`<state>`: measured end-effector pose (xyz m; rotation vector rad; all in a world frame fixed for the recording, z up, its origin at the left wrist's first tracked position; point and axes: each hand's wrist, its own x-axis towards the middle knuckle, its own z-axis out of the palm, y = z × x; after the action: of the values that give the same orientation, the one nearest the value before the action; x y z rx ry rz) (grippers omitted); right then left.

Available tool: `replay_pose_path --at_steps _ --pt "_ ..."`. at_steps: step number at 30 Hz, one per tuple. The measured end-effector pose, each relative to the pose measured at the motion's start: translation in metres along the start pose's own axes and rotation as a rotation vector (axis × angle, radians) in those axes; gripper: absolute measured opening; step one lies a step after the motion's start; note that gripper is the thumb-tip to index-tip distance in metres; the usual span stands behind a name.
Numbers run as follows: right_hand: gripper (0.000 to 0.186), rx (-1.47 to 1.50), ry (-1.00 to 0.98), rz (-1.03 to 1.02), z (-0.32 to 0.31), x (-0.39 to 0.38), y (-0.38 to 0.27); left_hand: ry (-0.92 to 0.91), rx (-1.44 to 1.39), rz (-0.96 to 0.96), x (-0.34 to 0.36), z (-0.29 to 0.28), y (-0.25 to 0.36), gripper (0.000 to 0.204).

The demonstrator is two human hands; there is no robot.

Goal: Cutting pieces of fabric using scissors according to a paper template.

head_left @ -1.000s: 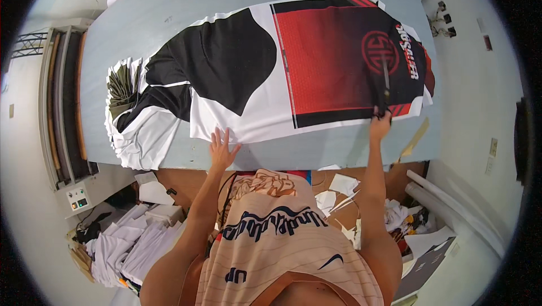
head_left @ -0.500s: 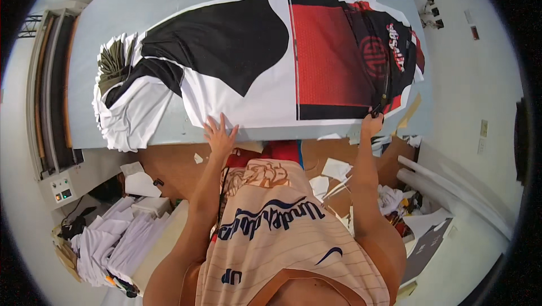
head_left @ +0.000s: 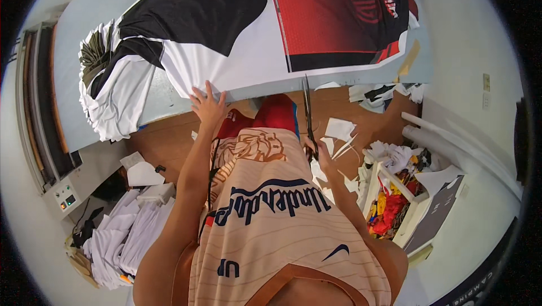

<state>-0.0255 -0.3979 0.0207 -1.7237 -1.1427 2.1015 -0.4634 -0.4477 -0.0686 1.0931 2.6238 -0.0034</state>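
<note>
Left margin: roller machine (head_left: 40, 103); below it, a control box (head_left: 66, 196) with lit indicators; lower left: heaped white cloth (head_left: 132, 235); centre right: white scraps (head_left: 340, 130) on brown floor (head_left: 179, 131); right: pale crate (head_left: 419, 199) of red and yellow pieces (head_left: 388, 214), apparently fabric; beyond it, slanting rolls (head_left: 440, 149); upper right: wall plates (head_left: 486, 82).

Before you, a large white fabric sheet (head_left: 254, 46) printed with a rounded black shape at left and a red-and-black panel at right lies spread across the pale blue table (head_left: 90, 4), creased toward its left end and smoother along its near edge. You have the long-bladed dark metal scissors (head_left: 307, 108) in your right hand (head_left: 322, 158), blades pointing away from you, tips near the fabric's near edge
</note>
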Motion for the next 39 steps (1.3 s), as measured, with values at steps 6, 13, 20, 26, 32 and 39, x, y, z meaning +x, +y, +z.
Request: replay_pose_path --at_steps 6,13,20,26,32,39 --pt "0.051 0.049 -0.139 0.007 0.021 0.052 -0.010 -0.045 -0.058 0.010 -0.003 -0.002 0.007 0.092" --pt "0.058 -0.004 -0.024 0.047 0.036 0.101 -0.005 -0.068 -0.005 -0.003 -0.002 -0.006 0.011 0.095" --pt "0.056 0.043 -0.015 0.050 0.040 0.100 -0.021 -0.054 -0.004 0.012 -0.001 -0.004 0.011 0.095" --pt "0.057 -0.045 0.041 0.054 0.043 0.101 -0.020 -0.058 -0.013 0.037 0.001 -0.004 0.011 0.095" --pt "0.058 -0.136 0.072 0.008 0.038 0.097 -0.010 -0.048 -0.009 0.055 0.003 -0.001 0.015 0.095" --pt "0.057 0.082 -0.051 0.047 0.028 0.087 -0.024 -0.006 0.021 0.077 0.001 0.008 0.010 0.098"
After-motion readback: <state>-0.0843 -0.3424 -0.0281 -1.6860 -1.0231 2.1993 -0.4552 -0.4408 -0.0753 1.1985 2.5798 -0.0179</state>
